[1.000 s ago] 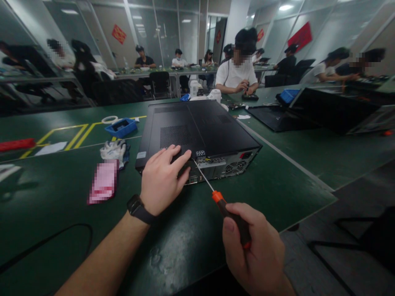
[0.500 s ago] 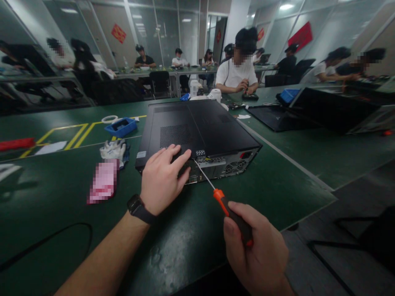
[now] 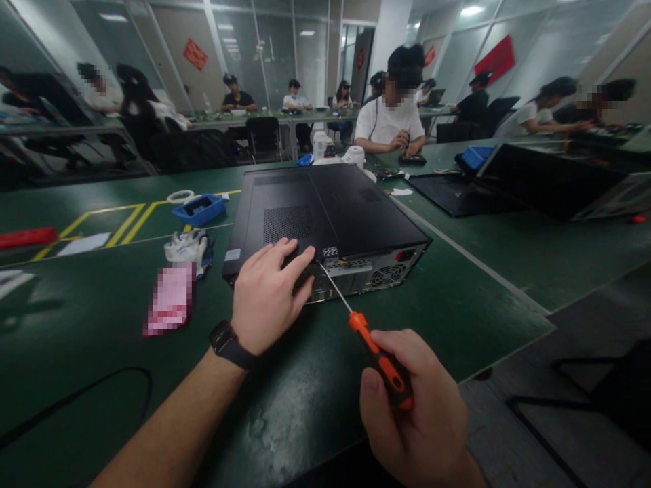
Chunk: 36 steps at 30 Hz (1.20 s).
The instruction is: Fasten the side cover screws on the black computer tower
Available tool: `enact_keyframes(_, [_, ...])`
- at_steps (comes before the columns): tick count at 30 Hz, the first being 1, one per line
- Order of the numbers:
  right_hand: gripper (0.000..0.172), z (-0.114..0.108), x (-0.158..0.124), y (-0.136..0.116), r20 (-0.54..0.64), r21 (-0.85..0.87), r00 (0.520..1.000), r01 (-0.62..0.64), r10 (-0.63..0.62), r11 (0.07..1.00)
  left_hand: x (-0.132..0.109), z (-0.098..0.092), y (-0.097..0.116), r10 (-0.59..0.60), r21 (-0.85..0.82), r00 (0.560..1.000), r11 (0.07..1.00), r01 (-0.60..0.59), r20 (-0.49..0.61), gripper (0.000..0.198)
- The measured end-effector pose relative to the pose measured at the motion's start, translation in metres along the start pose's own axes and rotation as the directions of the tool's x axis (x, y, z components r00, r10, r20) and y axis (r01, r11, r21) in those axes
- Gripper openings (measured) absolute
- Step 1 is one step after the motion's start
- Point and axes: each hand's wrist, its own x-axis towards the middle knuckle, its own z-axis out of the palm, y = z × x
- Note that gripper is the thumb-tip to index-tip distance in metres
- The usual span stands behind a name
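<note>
A black desktop computer case (image 3: 350, 210) lies flat on the green table, its rear panel with the fan grille facing me. Spread over the near left edge of its cover is my left hand (image 3: 272, 291), fingers apart and resting on the metal. My right hand (image 3: 414, 400) grips the orange and black handle of a screwdriver (image 3: 379, 356). The screwdriver's thin shaft points up and left to the top edge of the rear panel, close to my left fingertips. Whatever its tip meets there is too small to make out.
Left of the case are a blue tray (image 3: 200, 210), gloves (image 3: 188, 251) and a pixelated pink item (image 3: 170, 298). A black cable (image 3: 102, 386) curves across the near left. Another opened case (image 3: 549, 179) stands right. Across the table sits a person (image 3: 391, 112) working with small parts.
The screwdriver's handle has turned about its length and shifted slightly left, with my right thumb now apart from it. My left hand and the computer case stay where they were.
</note>
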Motion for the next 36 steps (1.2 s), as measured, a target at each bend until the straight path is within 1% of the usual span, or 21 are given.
enact_keyframes(2, [0.026, 0.0009, 0.0012, 0.0004, -0.005, 0.0, 0.999, 0.033, -0.033, 0.999, 0.0001, -0.0001, 0.0002, 0.001, -0.002, 1.0, 1.0, -0.001, -0.002, 0.039])
enact_keyframes(4, [0.023, 0.0016, 0.0014, 0.0008, -0.009, -0.047, 0.999, 0.048, -0.048, 0.998, 0.0, -0.0001, 0.0003, 0.0, -0.003, 1.0, 1.0, 0.0, 0.0, 0.04])
enact_keyframes(7, [0.018, 0.0009, 0.0, 0.0014, -0.003, -0.098, 1.0, 0.016, -0.017, 0.995, -0.0002, 0.0, 0.0004, -0.005, 0.0, 1.0, 1.0, 0.005, 0.01, 0.04])
enact_keyframes(9, [0.02, 0.0, -0.0012, 0.0017, -0.002, -0.064, 1.0, -0.001, 0.001, 0.998, -0.0004, 0.0002, 0.0003, -0.008, 0.002, 1.0, 1.0, 0.008, 0.016, 0.04])
enact_keyframes(13, [0.027, 0.0001, -0.0024, 0.002, -0.021, 0.0, 1.0, 0.004, -0.004, 1.0, -0.0004, 0.0002, 0.0003, -0.002, 0.0, 1.0, 1.0, 0.002, 0.008, 0.04])
enact_keyframes(18, [0.021, -0.0003, -0.0023, 0.0025, -0.011, -0.049, 1.0, 0.0, 0.0, 0.999, -0.0001, -0.0007, 0.0007, -0.002, -0.004, 1.0, 1.0, 0.002, 0.009, 0.04])
enact_keyframes(22, [0.025, -0.0011, -0.0005, 0.002, -0.022, -0.009, 0.999, -0.027, 0.027, 1.0, 0.0002, -0.0005, 0.0011, -0.008, -0.001, 1.0, 1.0, 0.008, 0.011, 0.04])
enact_keyframes(25, [0.029, -0.0001, 0.0, 0.0016, -0.027, 0.011, 0.999, 0.017, -0.017, 1.0, 0.0004, -0.0003, 0.0013, -0.014, -0.004, 1.0, 1.0, 0.014, 0.014, 0.04])
enact_keyframes(27, [0.027, 0.0004, -0.0009, 0.0019, -0.012, -0.012, 1.0, 0.024, -0.024, 1.0, 0.0002, -0.0004, 0.0012, -0.012, -0.004, 1.0, 1.0, 0.012, 0.015, 0.04])
enact_keyframes(30, [0.023, -0.0002, -0.003, 0.003, -0.009, -0.047, 1.0, -0.013, 0.013, 0.999, -0.0002, -0.0003, 0.0007, -0.006, 0.0, 1.0, 1.0, 0.006, 0.012, 0.04])
enact_keyframes(36, [0.027, 0.0005, -0.0022, 0.0047, -0.031, 0.033, 0.999, -0.009, 0.01, 0.999, 0.0003, -0.0012, 0.001, -0.004, 0.008, 1.0, 1.0, 0.004, 0.011, 0.04])
